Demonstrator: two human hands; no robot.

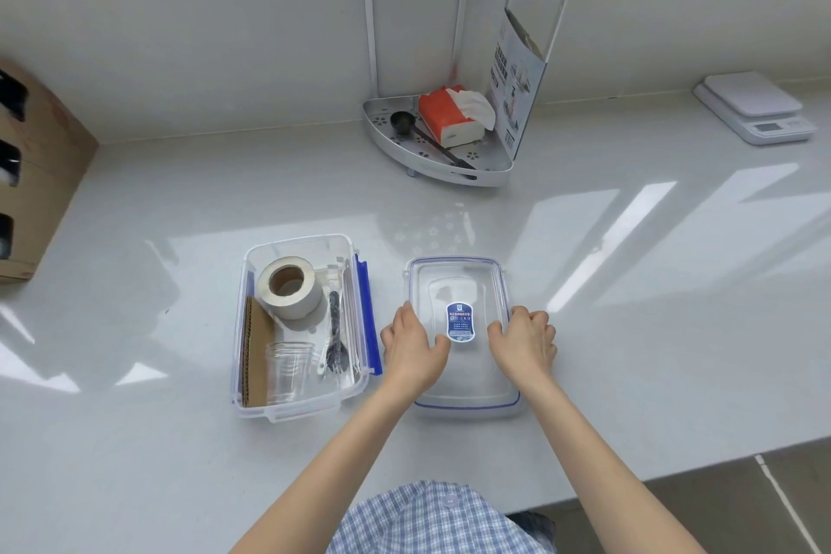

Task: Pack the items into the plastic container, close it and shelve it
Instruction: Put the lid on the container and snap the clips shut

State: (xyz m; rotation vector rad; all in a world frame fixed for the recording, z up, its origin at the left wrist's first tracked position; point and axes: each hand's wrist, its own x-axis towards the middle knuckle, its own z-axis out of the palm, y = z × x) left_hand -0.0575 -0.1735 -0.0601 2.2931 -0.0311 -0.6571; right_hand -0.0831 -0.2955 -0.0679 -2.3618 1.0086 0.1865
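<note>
Both hands are on the lid [463, 328], which lies flat on the counter [629, 283] at lower centre of the frame. The left hand [416, 346] curls over the lid's left long edge, fingers on the rim and thumb on top; the right hand [524, 342] does the same on the right long edge, fingers bent over the rim. Whether either grip is tight or only resting cannot be told, and the lid does not look lifted.

The container [301, 324] stands open just left of the lid, close beside the left hand. Inside are a tape roll [290, 286], a cardboard piece [256, 355], clear cups [288, 369] and dark cutlery [335, 337], so packing looks finished.

The long axes of lid and container both run from the bottom of the frame toward the top, nearly parallel. The likely move is therefore a plain sideways carry to the left, with little turning needed. The rack [449, 135] at upper centre is the probable shelf.
</note>
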